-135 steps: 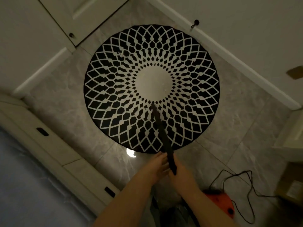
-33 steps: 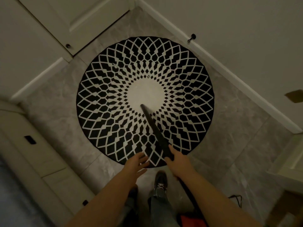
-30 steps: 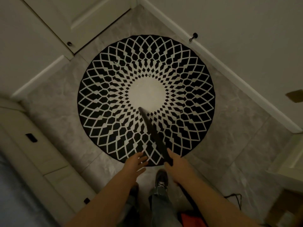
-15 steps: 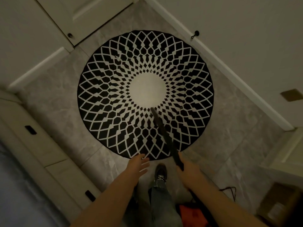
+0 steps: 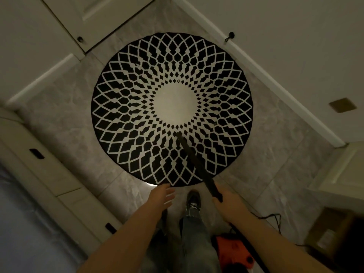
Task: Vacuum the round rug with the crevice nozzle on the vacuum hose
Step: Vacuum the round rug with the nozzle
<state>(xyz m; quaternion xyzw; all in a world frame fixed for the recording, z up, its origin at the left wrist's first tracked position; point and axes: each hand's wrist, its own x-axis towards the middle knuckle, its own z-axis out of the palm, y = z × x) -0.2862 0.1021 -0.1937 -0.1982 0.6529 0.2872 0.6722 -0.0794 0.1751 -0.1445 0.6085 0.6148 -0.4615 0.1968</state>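
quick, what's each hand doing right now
Left hand: open, fingers straight, holding nothing.
Right hand: gripping the crevice nozzle, whose tip is on the round rug.

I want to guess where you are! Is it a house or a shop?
Probably a house, maybe a hallway or room corner. There's a round rug on a tiled floor, a white door, and an orange vacuum cleaner by the person's shoe.

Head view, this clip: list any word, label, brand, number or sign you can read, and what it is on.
No text can be read.
cardboard box: carries a pale label, too blurred to read.
orange vacuum body: no legible marking.
round rug: a black-and-white pattern only, no writing.
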